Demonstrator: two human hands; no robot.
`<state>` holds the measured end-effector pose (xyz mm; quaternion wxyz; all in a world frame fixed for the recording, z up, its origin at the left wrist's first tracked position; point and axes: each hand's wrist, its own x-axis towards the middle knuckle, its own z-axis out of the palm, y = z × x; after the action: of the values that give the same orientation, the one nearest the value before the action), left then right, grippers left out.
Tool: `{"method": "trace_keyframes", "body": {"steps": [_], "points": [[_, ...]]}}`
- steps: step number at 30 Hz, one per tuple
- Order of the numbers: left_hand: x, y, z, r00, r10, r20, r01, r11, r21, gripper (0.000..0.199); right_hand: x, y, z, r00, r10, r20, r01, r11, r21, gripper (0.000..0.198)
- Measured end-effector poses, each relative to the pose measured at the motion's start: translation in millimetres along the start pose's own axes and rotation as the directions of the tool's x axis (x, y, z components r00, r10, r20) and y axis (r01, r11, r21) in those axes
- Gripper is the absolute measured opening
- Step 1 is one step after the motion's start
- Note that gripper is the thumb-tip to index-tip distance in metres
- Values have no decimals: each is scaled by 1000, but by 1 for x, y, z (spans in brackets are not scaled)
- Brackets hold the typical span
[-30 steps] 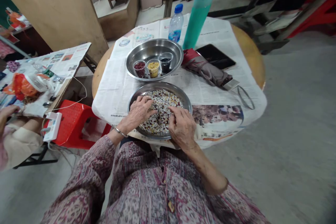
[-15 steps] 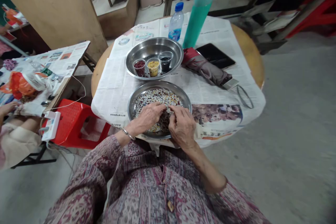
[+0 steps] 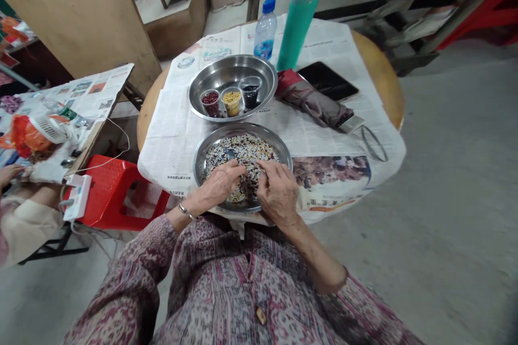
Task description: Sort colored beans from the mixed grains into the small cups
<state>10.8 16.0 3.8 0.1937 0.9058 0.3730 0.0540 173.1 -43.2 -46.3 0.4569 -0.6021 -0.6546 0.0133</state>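
Both hands are over a round steel plate [image 3: 285, 148] that holds mixed white, red, yellow and dark grains and beans [image 3: 246, 146]. My left hand [image 3: 222, 182] is at the plate's left side, thumb and fingers drawn together close above the mix. On the right side, my right hand [image 3: 277, 190] curls its fingers down at the mix, with the tips partly hidden. Whatever is between the fingertips is too small to make out. Just beyond, a steel basin [image 3: 197, 83] holds three clear cups: red beans [image 3: 210, 102], yellow beans [image 3: 232, 101] and black beans [image 3: 250, 96].
Newspaper [image 3: 165, 135] covers the round table. Behind the basin stand a water bottle [image 3: 265, 32] and a tall green bottle [image 3: 301, 19]. A folded umbrella [image 3: 313, 99] and a dark tablet [image 3: 328, 81] lie at right. At left are a red stool [image 3: 107, 191] and another person's hand [image 3: 10, 173].
My left hand has drawn back to the left, widening the gap between my hands. My right hand stays over the plate's right side. The whole view has shifted slightly.
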Motion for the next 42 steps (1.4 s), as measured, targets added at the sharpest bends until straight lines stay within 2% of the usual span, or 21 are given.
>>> {"method": "trace_keyframes", "body": {"steps": [3,6,8,12,14,17,20,23,25,26,28,30,31,34,36,38,42], "points": [[-10,5,-3,1000,30,-5,-30,1000,0,24,-1,2,0,1000,-8,-16,9,1000,15,33],[-14,13,-5,988,149,51,-151,988,36,18,-1,3,1,1000,-1,-28,1,1000,26,32],[-10,19,-2,974,210,89,-219,970,105,19,-2,3,2,999,14,-36,-13,999,36,32],[11,21,10,969,228,95,-244,941,234,24,-2,3,3,999,28,-38,-26,998,49,32],[22,17,12,975,207,85,-222,939,262,23,-2,3,3,999,27,-38,-25,999,40,32],[30,7,6,993,115,24,-117,952,283,23,0,1,2,999,22,-40,-21,999,33,32],[25,-4,-6,998,-7,-58,21,968,248,28,1,0,1,999,16,-39,-14,999,30,30],[10,-11,-15,991,-98,-92,116,969,220,26,1,-1,0,999,21,-25,-20,999,28,30],[-3,-12,-19,990,-111,-84,127,968,218,17,1,-1,-1,999,30,-9,-30,999,36,30],[-9,-11,-20,992,-109,-71,122,969,215,20,1,-1,-1,999,34,-3,-34,999,40,31],[-20,-6,-20,994,-102,-32,106,976,192,43,0,0,-1,999,34,4,-34,998,44,31],[-24,1,-17,996,-84,13,81,984,157,53,0,0,0,1000,30,8,-30,999,37,31],[-24,5,-16,997,-72,33,67,988,140,48,0,0,0,1000,27,10,-27,999,31,30],[-14,11,-10,997,-46,62,38,993,114,17,-1,1,0,1000,16,13,-16,1000,16,30],[-5,8,-7,998,-50,28,47,993,109,17,-1,1,0,1000,5,12,-5,1000,10,29],[3,2,-5,997,-58,-54,63,993,98,22,-1,1,0,1000,-4,5,4,1000,5,29],[-1,-12,-5,974,-69,-214,88,993,78,22,0,1,0,1000,-10,-11,11,1000,11,28]]}}
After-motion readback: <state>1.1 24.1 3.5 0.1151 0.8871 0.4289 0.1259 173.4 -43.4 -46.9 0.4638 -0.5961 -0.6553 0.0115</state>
